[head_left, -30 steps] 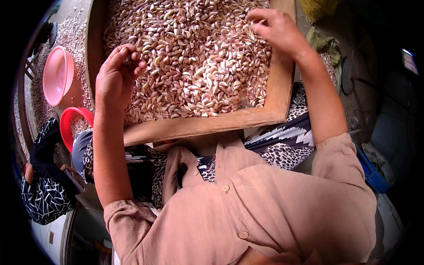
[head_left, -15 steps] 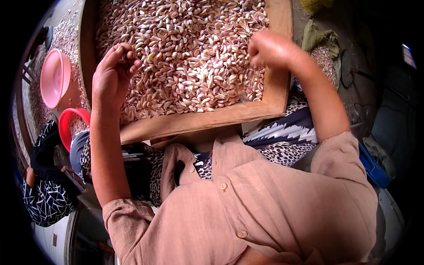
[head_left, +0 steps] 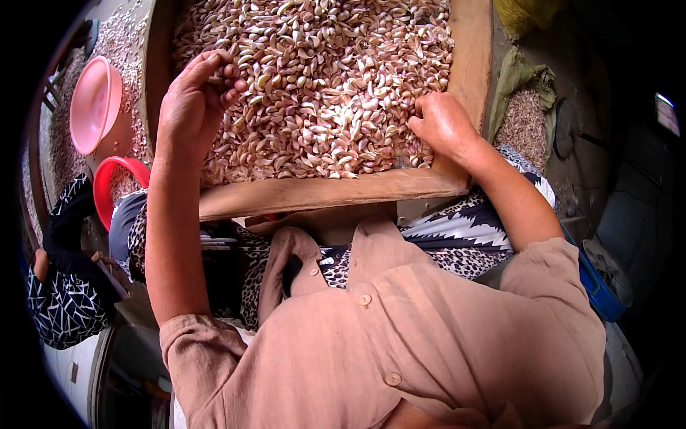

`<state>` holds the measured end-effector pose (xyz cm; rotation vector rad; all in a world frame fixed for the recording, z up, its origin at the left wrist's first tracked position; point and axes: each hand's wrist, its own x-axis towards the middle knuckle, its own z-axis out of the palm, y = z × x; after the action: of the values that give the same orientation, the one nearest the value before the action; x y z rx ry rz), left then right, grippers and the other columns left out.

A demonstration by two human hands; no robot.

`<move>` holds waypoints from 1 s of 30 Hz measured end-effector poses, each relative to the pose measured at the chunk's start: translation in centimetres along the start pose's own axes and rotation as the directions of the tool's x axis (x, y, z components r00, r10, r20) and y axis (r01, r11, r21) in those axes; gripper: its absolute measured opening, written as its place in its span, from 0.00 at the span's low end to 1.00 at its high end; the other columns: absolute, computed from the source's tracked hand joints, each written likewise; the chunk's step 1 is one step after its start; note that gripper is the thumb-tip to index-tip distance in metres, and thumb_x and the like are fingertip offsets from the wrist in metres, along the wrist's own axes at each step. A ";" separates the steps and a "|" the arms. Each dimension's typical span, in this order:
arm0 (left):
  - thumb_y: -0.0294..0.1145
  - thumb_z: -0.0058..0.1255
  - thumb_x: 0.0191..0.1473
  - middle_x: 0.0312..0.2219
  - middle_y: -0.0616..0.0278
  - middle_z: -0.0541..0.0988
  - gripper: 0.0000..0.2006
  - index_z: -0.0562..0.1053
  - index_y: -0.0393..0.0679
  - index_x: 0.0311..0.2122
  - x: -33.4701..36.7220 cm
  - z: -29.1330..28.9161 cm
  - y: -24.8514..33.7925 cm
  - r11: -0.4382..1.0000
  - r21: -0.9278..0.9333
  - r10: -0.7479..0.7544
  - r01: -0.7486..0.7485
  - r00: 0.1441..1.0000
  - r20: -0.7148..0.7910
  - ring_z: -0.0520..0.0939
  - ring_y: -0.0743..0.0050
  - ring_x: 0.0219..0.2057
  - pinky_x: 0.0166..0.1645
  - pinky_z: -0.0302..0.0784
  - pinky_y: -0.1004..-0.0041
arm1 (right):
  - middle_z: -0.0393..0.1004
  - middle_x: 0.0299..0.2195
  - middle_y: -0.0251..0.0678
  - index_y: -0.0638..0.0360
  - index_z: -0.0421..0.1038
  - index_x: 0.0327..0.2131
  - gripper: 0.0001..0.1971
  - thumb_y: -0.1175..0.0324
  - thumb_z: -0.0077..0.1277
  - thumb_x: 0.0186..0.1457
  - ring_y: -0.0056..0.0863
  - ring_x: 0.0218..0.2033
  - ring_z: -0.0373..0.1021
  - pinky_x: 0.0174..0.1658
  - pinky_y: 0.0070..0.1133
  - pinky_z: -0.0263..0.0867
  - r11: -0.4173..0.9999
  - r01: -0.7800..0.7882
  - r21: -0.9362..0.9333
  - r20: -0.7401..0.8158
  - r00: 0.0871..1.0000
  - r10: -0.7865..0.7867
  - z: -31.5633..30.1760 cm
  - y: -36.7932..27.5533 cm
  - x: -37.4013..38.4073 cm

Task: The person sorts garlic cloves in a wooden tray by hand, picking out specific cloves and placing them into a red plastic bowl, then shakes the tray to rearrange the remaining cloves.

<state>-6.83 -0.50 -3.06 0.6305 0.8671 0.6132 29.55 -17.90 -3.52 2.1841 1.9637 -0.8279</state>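
Observation:
Loose garlic cloves [head_left: 314, 107], white with pinkish-purple skins, cover the inside of a shallow wooden tray [head_left: 336, 193] in front of me. Over the tray's left part hovers my left hand [head_left: 194, 104], its fingers curled in toward the thumb. Whatever lies inside those fingers is too small to make out. At the right side, close to the tray's inner edge, my right hand [head_left: 444, 127] is closed with its fingertips down at the cloves. The back of that hand hides what the fingertips pinch, if anything.
Left of the tray are a pink basin [head_left: 96, 106] and a red basin [head_left: 107, 187]. A person in a black-and-white patterned sleeve [head_left: 71, 307] sits at the far left. An open green sack [head_left: 522, 107] stands on the right, with a blue container [head_left: 599, 289] lower down.
My right hand has come down and slightly toward me, onto the cloves by the right edge. My left hand stays curled over the left part. The whole view has shifted a little.

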 end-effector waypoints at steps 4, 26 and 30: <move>0.33 0.43 0.71 0.33 0.63 0.76 0.10 0.73 0.39 0.45 0.0 0.6 -0.1 0.999 0.037 -0.021 0.021 1.000 -0.018 0.81 0.72 0.34 0.42 0.83 0.75 | 0.77 0.26 0.60 0.70 0.79 0.25 0.12 0.67 0.56 0.44 0.55 0.31 0.78 0.42 0.42 0.75 1.000 -0.020 -0.005 -0.011 1.000 0.020 0.1 -0.1 0.0; 0.44 0.36 0.71 0.32 0.55 0.80 0.20 0.74 0.37 0.44 -3.3 8.8 -7.0 0.944 -0.016 -0.326 0.329 0.941 0.096 0.85 0.63 0.29 0.33 0.82 0.71 | 0.80 0.28 0.39 0.62 0.77 0.35 0.05 0.74 0.60 0.55 0.26 0.27 0.77 0.33 0.23 0.72 0.653 0.540 0.532 -0.115 0.810 -0.576 -5.9 -10.0 3.5; 0.44 0.34 0.72 0.30 0.57 0.80 0.21 0.75 0.37 0.40 -3.2 9.1 -6.5 0.937 -0.058 -0.341 0.345 0.938 0.059 0.85 0.66 0.29 0.32 0.80 0.73 | 0.80 0.26 0.39 0.62 0.78 0.34 0.05 0.72 0.61 0.55 0.26 0.27 0.77 0.33 0.24 0.72 0.714 0.459 0.529 -0.128 0.875 -0.468 -5.8 -10.6 4.1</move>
<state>0.64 -9.29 -1.64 0.4168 0.8825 0.3077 21.57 -10.03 2.57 1.8870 2.5697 -1.6586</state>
